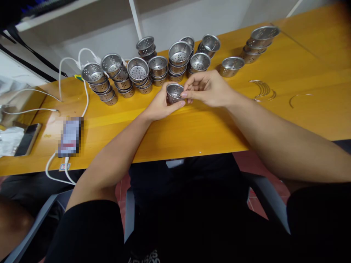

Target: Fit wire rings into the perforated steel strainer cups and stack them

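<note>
My left hand (pixel 159 105) is wrapped around a small perforated metal cup (pixel 173 95), its open top facing up and toward me. At the cup's right rim, my right hand (pixel 210 87) is closed in a pinch of thumb and forefinger. What it pinches, if anything, is too small to make out. Just behind my hands stand stacks of similar cups, among them one stack (pixel 138 70) left of centre and another (pixel 179 54) in the middle. Several thin curved wire pieces (pixel 264 89) lie to the right of my right forearm, with one more curved wire (pixel 293 100) farther right.
A single cup (pixel 232 67) and a leaning stack (pixel 255 44) stand at the back right of the yellow table (pixel 175 142). At left lie a phone with a blurred screen (pixel 70 137), white cables (pixel 87 96) and a dark phone-like slab (pixel 27 140). Another person's leg (pixel 13 226) shows lower left.
</note>
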`<state>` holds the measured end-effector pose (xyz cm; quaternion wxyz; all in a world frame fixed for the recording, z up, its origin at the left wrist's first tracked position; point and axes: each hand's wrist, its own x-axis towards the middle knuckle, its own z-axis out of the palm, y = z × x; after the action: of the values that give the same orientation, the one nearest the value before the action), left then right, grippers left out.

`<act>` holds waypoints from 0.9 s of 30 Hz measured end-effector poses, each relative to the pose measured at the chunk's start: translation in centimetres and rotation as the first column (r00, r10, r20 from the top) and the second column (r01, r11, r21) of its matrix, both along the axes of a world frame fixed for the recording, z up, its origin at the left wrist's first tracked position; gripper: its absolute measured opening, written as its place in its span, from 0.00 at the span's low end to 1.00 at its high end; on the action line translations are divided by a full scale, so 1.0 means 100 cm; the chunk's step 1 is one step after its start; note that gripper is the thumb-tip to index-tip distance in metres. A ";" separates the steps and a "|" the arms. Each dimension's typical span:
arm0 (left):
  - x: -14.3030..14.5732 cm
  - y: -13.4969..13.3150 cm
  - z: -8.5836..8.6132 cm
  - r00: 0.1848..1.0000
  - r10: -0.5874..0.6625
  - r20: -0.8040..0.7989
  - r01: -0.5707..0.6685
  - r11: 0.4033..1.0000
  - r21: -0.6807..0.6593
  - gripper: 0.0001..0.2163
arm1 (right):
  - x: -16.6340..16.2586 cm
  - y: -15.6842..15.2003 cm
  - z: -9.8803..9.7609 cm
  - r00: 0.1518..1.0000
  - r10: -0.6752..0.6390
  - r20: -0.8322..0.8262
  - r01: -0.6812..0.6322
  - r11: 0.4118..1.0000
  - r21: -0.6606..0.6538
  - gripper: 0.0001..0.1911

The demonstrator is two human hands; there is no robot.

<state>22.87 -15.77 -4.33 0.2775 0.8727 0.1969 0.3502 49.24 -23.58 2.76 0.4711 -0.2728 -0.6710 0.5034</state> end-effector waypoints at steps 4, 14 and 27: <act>-0.001 0.000 -0.001 1.000 -0.016 -0.006 0.016 1.000 -0.004 0.38 | 0.002 0.002 -0.001 0.999 -0.005 0.039 0.004 0.999 0.033 0.30; -0.001 -0.003 0.002 1.000 -0.005 -0.011 0.005 0.999 -0.033 0.41 | -0.002 -0.005 0.005 0.995 -0.052 0.090 0.044 0.995 0.094 0.33; -0.006 0.021 -0.014 0.999 0.001 0.048 -0.004 0.999 0.047 0.49 | 0.008 -0.010 0.006 0.882 -0.358 0.307 0.214 0.884 0.415 0.16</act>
<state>22.29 -13.70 -5.75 0.2612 0.8700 0.1830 0.3759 50.05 -24.61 3.34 0.4473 -0.3678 -0.7821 0.2300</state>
